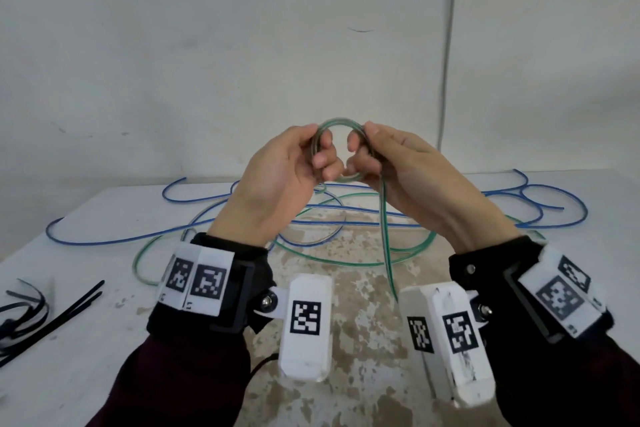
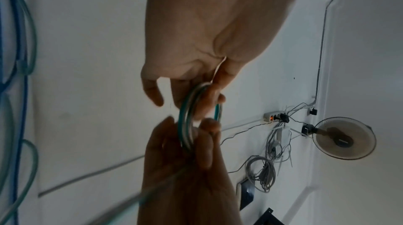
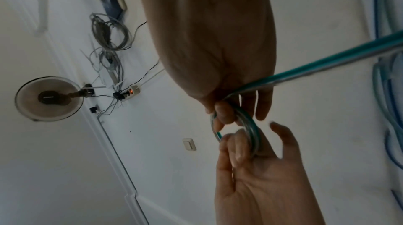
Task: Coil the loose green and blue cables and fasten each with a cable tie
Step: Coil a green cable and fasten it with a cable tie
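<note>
While you held the small green cable (image 1: 337,125) coil upright above the table (image 1: 104,218), your left hand (image 1: 277,177) and right hand (image 1: 408,170) pinched its opposite sides. Slack dropped from the right hand's side toward you; blue cable (image 1: 114,236) lay loose behind, cable ties (image 1: 65,305) nearest your left.

head: bright, even, soft | wrists: dim, blurred; edges warped

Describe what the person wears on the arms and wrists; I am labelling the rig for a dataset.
Both arms have dark maroon sleeves. Each wrist carries a black strap with white blocks bolted on, printed with black-and-white square code markers. The left hand and right hand are bare, without gloves.
</note>
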The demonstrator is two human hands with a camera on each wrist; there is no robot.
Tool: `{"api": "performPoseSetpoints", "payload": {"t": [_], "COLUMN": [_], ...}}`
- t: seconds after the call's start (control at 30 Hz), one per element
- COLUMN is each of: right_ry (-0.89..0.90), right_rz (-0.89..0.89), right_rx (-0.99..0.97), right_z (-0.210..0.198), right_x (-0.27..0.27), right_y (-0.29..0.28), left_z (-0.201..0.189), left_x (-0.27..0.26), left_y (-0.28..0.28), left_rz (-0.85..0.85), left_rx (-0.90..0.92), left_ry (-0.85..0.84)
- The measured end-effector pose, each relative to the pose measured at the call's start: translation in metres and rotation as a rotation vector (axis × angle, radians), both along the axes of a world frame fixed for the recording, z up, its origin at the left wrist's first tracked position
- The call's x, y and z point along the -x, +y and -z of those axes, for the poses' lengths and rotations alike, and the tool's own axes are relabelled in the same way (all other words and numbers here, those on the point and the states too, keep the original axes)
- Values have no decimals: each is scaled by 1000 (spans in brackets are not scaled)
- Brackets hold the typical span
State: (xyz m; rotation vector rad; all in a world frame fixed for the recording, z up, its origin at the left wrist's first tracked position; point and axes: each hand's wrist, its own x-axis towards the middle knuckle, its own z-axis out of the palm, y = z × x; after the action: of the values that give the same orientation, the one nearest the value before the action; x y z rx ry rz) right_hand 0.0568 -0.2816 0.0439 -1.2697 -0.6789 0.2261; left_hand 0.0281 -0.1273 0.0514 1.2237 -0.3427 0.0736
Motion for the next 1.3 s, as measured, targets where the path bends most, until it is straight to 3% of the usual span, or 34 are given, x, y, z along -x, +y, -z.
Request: {"api": "performPoseSetpoints", "payload": {"t": [0.17, 0.33, 0.47, 0.63, 0.8, 1.03, 1.17, 1.3], "right_ry": [-68, 44, 48, -58, -247, -215, -149, -188], "right_rz": [71, 9, 18, 81, 184, 156, 92, 56], "right_rx": [178, 112, 97, 230, 473, 507, 331, 241], "right_z": [3, 2, 2, 2, -2, -7, -5, 0], "right_x": [0, 1, -1, -4, 0, 2, 0, -3], "right_y": [-1, -1, -3, -9, -16, -26, -22, -14], "left_z": [2, 6, 4, 2, 11, 15, 14, 16], "left_x": [3, -4, -3, 2, -2, 1, 3, -1], "left_y": [2, -1, -1, -3, -4, -7, -13, -14], "left_rz": [13, -151, -100, -16, -196, -230, -450, -607], "left_rx": [-283, -62, -26, -288, -646, -890, -823, -629], "left_ry": [-27, -96, -43, -16, -238, -474, -642, -652]}}
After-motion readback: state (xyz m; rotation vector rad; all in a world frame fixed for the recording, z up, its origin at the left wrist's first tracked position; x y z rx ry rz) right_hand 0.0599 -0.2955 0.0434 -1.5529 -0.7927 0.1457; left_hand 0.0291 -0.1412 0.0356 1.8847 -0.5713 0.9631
